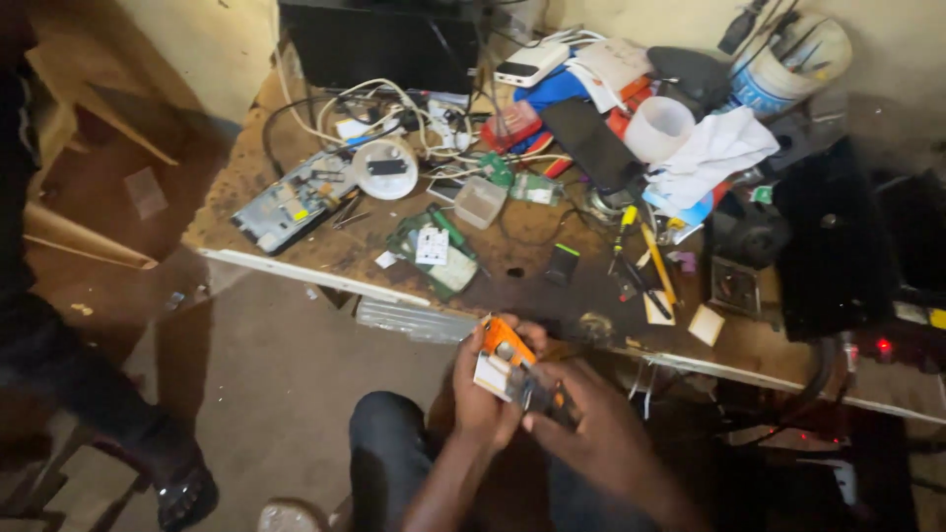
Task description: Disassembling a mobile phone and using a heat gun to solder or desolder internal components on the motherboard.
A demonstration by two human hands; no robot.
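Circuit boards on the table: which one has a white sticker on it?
The green circuit board near the table's front edge. A white sticker covers its middle; the smaller green board farther back has none.

Cluttered wooden workbench (325,258): opened circuit board (434,251), white round device (385,168), clear plastic cup (658,128), white cloth (714,153), yellow-handled screwdriver (623,229), bucket of tools (788,59).

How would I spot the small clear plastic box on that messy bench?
Start at the wooden workbench and find the round white disc among the cables. Just right of it sits the clear plastic box, the only see-through, square, open-topped container there, beside green circuit boards.
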